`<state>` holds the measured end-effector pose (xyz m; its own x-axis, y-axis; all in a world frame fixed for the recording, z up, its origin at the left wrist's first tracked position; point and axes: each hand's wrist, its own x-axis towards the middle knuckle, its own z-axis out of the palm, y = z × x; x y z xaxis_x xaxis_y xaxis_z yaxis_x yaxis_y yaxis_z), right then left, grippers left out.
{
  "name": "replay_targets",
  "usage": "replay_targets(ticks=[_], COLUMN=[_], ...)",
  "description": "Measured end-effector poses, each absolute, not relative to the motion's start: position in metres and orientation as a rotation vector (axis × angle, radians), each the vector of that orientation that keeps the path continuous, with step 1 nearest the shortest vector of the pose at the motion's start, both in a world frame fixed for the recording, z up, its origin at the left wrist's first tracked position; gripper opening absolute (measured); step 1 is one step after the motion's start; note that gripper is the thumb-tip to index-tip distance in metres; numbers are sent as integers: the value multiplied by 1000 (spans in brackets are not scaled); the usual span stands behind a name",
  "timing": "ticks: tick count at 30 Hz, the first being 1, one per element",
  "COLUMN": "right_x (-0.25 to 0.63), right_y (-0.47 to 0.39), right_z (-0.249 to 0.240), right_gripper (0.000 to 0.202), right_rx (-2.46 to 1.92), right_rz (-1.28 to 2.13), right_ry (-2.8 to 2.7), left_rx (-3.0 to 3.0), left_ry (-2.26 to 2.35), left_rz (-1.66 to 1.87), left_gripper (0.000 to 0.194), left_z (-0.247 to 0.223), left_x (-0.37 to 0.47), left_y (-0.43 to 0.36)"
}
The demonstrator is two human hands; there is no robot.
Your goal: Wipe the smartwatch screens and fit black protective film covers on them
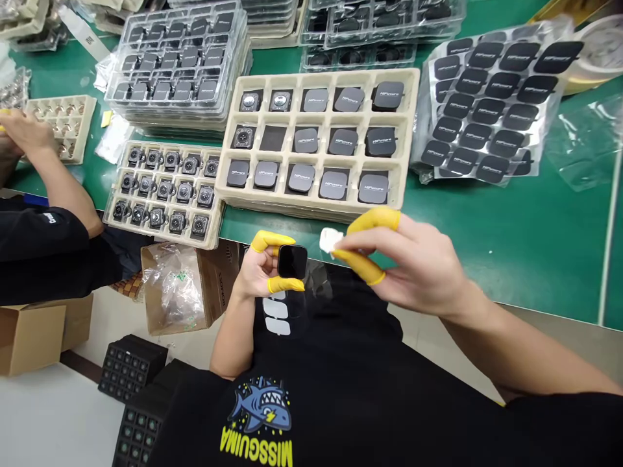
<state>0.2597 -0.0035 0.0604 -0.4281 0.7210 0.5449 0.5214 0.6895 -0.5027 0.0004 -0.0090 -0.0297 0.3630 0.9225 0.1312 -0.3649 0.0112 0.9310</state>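
Between the yellow-capped thumb and forefinger of my left hand [265, 269] sits a smartwatch body [293, 262], its dark glossy screen facing up toward me. My right hand [403, 259], also in yellow finger cots, pinches a small crumpled white cloth [329, 240] a little to the right of the watch, apart from it. Just beyond both hands lies a cream tray [318, 202]; most of its cells hold watches under dark "HiFuture" films, a few show bare watch backs, and one cell has only a dark pad.
Left of it is another tray of watches [163, 188]. Clear trays [178, 58] are stacked behind. Sheets of dark stickers [487, 107] lie at the right on the green table [535, 246]. A co-worker's arm [58, 162] reaches in at left. An open carton [180, 285] stands below the edge.
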Motion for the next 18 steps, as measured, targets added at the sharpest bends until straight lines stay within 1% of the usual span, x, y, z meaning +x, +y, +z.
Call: replay_targets(ticks=[2,4,7,9,12,14,16,18], right_x=[255,245,229,221,230,261,312,377], right_y=[-10,-12,-7,0,8,7,0,-6], right_z=[64,64,60,55,48,42,32,15], right_gripper=[8,11,23,26,24,19,12,16], right_rx=[-819,-726,-698,-752,-953,-1091,-1239,-1632], right_rz=[423,458,327,171,14,74,182,-81], right_ry=[-2155,-2214,-2310,-2323,-2290,-2255,-2170,-1922], left_rx=[1144,1142,1148,1133,1091,1100,1125,1144], left_ry=[638,669,670,685,709,689,661,631], left_rz=[1114,1076,993,972,1022,1086,1142,1185], left_gripper=[82,87,94,93,85,79,78,77], left_z=[-28,-28,-30,-33,-35,-34,-31,-27], left_x=[3,5,8,8,5,0,-5,-7], left_y=[-8,-6,-6,-7,-9,-11,-11,-9])
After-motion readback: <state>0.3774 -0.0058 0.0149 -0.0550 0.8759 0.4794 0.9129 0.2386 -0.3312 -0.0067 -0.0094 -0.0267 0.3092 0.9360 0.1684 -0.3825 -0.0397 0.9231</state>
